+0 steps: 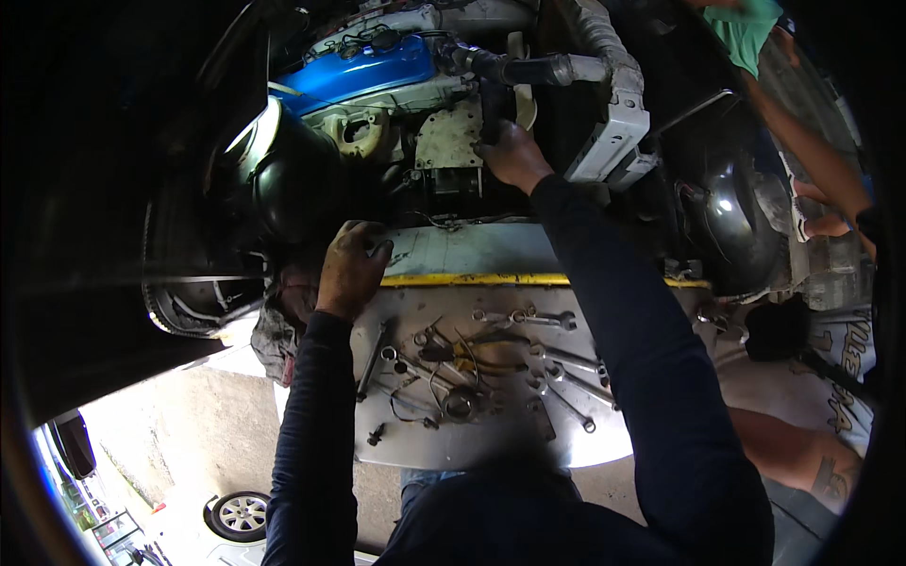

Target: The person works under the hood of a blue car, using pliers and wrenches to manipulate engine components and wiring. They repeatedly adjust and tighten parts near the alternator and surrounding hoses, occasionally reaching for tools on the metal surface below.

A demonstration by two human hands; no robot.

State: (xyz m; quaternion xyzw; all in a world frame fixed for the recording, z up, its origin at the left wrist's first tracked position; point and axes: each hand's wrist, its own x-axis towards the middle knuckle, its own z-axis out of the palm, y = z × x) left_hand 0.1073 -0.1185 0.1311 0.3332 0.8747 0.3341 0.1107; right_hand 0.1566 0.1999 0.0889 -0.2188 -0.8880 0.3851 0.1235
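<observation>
My right hand (517,157) reaches into the engine bay, at the right edge of a pale bolted metal plate (450,139). Its fingers are curled in beside a dark part (494,106) in front of the fan (522,83); what they grip is hidden. My left hand (353,269) is at the near edge of the bay, by the light blue body panel (472,248). Its fingers are bent and the thumb stands apart, with nothing seen in it. A blue valve cover (363,72) tops the engine at the far left.
Before me, a metal sheet (491,448) bears several wrenches (571,409), yellow-handled pliers (467,358) and a bolt (376,435). A yellow strip (472,279) edges the panel. A rag (276,332) hangs at left. People stand at right, one with a bare forearm (788,453) near the sheet.
</observation>
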